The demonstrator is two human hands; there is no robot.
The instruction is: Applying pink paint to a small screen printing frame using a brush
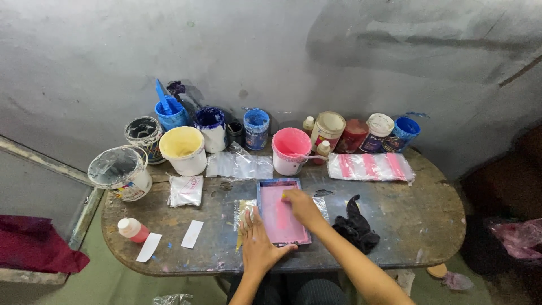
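Observation:
A small pink printing screen in a blue-stained frame (271, 185) lies flat on the table's near middle. My right hand (303, 206) rests on the pink mesh, fingers closed on a small yellowish piece that is mostly hidden. Spread flat, my left hand (257, 244) presses on the frame's lower left edge and the clear plastic sheet (244, 208) under it. A black rag (355, 226) lies just right of the screen.
The oval wooden table (423, 214) stands against a grey wall. Paint tubs line the back: a pink bucket (290, 148), a yellow one (183, 148), blue ones (256, 125), a foil-lined tub (119, 170). White paper strips (192, 234), a bottle (133, 230), pink-striped plastic bags (370, 166).

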